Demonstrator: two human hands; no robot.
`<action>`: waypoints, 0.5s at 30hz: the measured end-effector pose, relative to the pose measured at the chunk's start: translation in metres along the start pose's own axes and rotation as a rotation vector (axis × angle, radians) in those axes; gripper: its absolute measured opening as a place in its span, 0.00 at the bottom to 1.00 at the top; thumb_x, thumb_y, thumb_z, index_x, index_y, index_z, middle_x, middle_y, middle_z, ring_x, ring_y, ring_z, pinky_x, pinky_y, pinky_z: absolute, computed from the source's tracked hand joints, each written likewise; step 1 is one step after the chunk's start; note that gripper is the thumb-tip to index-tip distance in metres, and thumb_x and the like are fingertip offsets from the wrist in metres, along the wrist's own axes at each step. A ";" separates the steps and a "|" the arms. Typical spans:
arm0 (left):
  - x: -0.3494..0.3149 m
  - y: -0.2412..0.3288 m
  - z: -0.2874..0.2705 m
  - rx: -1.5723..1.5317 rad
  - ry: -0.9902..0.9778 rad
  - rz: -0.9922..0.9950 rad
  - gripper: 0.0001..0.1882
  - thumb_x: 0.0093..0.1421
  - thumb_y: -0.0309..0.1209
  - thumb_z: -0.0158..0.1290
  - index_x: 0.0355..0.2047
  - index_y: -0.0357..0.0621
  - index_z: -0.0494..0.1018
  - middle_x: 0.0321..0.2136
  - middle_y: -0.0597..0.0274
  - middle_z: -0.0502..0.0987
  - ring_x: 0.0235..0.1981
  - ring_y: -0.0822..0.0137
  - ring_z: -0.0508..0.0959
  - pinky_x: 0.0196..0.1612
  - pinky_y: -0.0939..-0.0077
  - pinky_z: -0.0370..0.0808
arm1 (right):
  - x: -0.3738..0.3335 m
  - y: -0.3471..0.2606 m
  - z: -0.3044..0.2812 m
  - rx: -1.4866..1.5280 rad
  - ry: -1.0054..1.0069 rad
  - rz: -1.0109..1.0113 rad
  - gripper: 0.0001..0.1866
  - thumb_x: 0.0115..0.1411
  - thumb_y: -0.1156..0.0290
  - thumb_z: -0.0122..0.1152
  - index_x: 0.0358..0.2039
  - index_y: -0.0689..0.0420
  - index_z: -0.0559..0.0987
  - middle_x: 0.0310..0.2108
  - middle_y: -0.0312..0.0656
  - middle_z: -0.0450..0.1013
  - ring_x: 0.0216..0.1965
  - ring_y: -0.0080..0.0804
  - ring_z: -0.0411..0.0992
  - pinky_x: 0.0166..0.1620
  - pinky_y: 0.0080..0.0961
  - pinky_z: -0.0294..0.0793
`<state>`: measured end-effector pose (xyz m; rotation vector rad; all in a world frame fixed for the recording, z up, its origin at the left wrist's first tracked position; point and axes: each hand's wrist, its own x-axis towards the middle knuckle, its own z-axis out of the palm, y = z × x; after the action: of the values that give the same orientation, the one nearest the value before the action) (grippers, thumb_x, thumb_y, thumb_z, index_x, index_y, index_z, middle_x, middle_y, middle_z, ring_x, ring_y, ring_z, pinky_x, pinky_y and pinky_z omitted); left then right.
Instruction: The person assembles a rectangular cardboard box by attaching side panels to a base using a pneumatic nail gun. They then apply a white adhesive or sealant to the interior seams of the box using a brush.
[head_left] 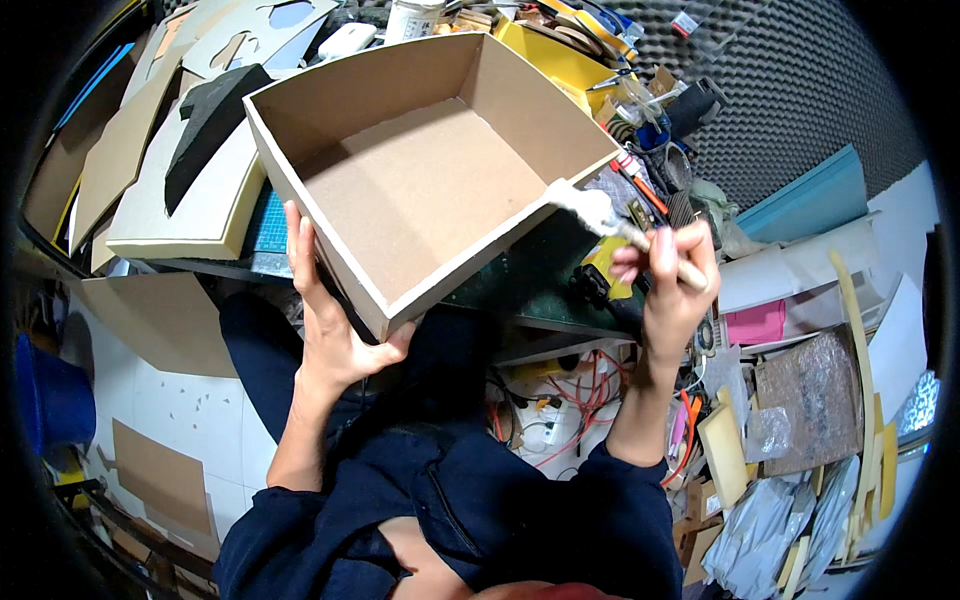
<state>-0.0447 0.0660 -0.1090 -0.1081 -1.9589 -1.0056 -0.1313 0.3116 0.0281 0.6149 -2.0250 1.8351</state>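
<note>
An open-topped brown cardboard box [530, 110] is tilted over the near edge of the dark worktable. My left hand [340, 335] grips its near-left corner, fingers up along the outside of the left wall and thumb at the bottom of the corner. Between the thumb and fingers of my right hand [678, 280] is the handle of a brush [598, 212]. The brush's whitish, clumped head lies at the box's right-hand rim, close to the far-right corner. Whether the bristles press on the rim or only overlap it, I cannot tell.
Left of the box, a dark foam piece [205, 130] lies on a pale thick board [180, 215]. A yellow tray [550, 65] and loose tools crowd the table behind. Red cables [590, 400] hang below, and wrapped slabs [810, 390] lean at the right.
</note>
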 end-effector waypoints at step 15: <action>0.003 0.001 -0.012 0.063 -0.078 -0.056 0.62 0.37 0.50 0.61 0.65 0.50 0.34 0.64 0.37 0.36 0.64 0.41 0.48 0.61 0.49 0.55 | 0.010 0.011 -0.017 -0.003 0.002 -0.064 0.10 0.63 0.70 0.52 0.28 0.61 0.67 0.21 0.47 0.73 0.20 0.24 0.71 0.26 0.16 0.71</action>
<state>-0.0380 0.0568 -0.1028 -0.0584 -2.0729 -0.9872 -0.1467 0.3282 0.0258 0.6693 -1.9823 1.7953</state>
